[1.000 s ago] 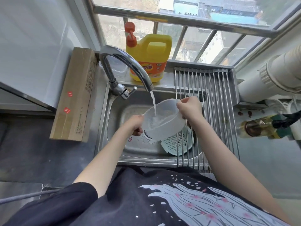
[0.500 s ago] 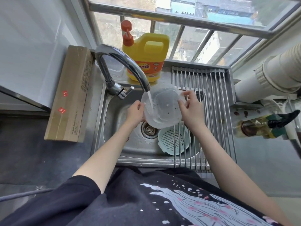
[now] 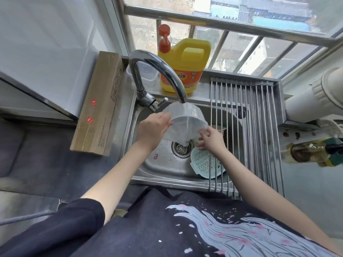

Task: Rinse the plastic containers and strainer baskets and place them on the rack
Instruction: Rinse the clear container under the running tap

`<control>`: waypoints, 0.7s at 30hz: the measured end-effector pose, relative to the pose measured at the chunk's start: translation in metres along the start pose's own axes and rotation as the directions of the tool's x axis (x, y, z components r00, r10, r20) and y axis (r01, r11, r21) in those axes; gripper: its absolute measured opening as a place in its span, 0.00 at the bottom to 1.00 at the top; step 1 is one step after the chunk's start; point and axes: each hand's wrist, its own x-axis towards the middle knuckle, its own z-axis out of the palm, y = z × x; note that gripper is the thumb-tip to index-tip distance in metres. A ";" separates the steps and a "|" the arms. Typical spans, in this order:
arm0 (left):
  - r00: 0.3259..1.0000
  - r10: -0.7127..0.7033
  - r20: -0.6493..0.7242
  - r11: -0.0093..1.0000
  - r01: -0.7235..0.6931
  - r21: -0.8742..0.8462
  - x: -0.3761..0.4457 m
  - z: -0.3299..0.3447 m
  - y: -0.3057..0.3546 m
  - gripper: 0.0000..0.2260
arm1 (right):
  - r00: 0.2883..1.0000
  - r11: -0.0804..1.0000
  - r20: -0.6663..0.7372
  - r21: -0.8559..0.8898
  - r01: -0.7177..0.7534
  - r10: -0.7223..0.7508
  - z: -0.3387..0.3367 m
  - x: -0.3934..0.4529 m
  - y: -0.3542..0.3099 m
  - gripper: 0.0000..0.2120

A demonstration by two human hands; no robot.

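Overhead, the head view looks down on a steel sink [image 3: 148, 169] set below a barred window.

1. Container: a translucent plastic container [image 3: 183, 123] is held above the basin, directly under the spout of the faucet [image 3: 157, 71]. It is tipped over, with its base turned up toward the spout and its mouth facing down and toward the near side. Water trails from its lower edge toward the drain [image 3: 181, 149].

2. Left hand [image 3: 152, 129]: positioned on the left side of the container, fingers extended against its wall and rim, gripping it.

3. Right hand [image 3: 211, 140]: positioned at the near right edge of the container, fingers spread and touching the rim. Whether they are clamped on it or only resting against it cannot be told.

4. Strainer basket [image 3: 204, 162]: a pale green perforated basket lies in the basin to the right of the drain, partly beneath the rack bars.

5. Rack [image 3: 259, 127]: a roll-up rack of steel bars spans the right part of the sink from far edge to near edge.

6. Surroundings: a yellow detergent jug [image 3: 185, 65] with an orange pump stands on the far ledge behind the faucet. A long cardboard box [image 3: 98, 106] lies on the counter left of the sink. An oil bottle [image 3: 311, 153] lies at the right edge.
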 end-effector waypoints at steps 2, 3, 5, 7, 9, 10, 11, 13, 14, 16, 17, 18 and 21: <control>0.986 0.168 0.020 0.981 -0.170 0.099 -0.010 -0.002 -0.005 0.09 | 0.965 0.950 0.206 0.232 -0.207 0.160 0.006 -0.001 -0.003 0.15; 0.969 0.243 0.036 0.960 -0.246 0.135 -0.016 -0.003 -0.008 0.08 | 0.924 0.876 0.320 0.358 -0.323 0.211 0.008 -0.004 -0.004 0.15; 0.920 0.389 0.047 0.903 -0.391 0.177 -0.029 -0.005 -0.015 0.14 | 0.844 0.636 0.469 0.574 -0.515 0.261 0.011 -0.010 -0.002 0.15; 0.845 0.532 0.044 0.828 -0.531 0.182 -0.041 -0.009 -0.023 0.14 | 0.800 0.406 0.533 0.690 -0.599 0.275 0.012 -0.012 0.007 0.17; 0.766 0.640 0.064 0.747 -0.639 0.184 -0.053 -0.012 -0.031 0.12 | 0.774 0.323 0.568 0.704 -0.633 0.280 0.015 -0.012 0.015 0.22; 0.736 0.672 0.083 0.715 -0.674 0.187 -0.057 -0.013 -0.034 0.11 | 0.761 0.338 0.588 0.682 -0.649 0.274 0.017 -0.013 0.018 0.26; 0.717 0.690 0.098 0.695 -0.694 0.188 -0.061 -0.012 -0.037 0.11 | 0.752 0.373 0.603 0.655 -0.658 0.267 0.020 -0.013 0.017 0.29; 0.711 0.692 0.126 0.688 -0.702 0.184 -0.066 -0.007 -0.042 0.12 | 0.779 0.444 0.572 0.646 -0.621 0.258 0.026 -0.016 0.010 0.28; 0.717 0.684 0.137 0.693 -0.696 0.187 -0.067 -0.003 -0.043 0.12 | 0.807 0.457 0.537 0.670 -0.585 0.246 0.028 -0.017 0.005 0.24; 0.748 0.644 0.159 0.723 -0.663 0.191 -0.065 0.003 -0.043 0.11 | 0.857 0.413 0.470 0.752 -0.514 0.211 0.030 -0.018 -0.004 0.14; 0.776 0.608 0.167 0.751 -0.631 0.193 -0.064 0.007 -0.042 0.10 | 0.873 0.366 0.450 0.793 -0.487 0.188 0.029 -0.018 -0.006 0.12; 0.813 0.556 0.173 0.789 -0.582 0.196 -0.062 0.010 -0.040 0.10 | 0.884 0.312 0.441 0.827 -0.468 0.156 0.027 -0.016 -0.006 0.11; 0.960 0.220 0.176 0.958 -0.247 0.149 -0.061 0.021 -0.027 0.10 | 0.911 0.170 0.411 0.900 -0.401 -0.027 0.020 -0.012 -0.003 0.27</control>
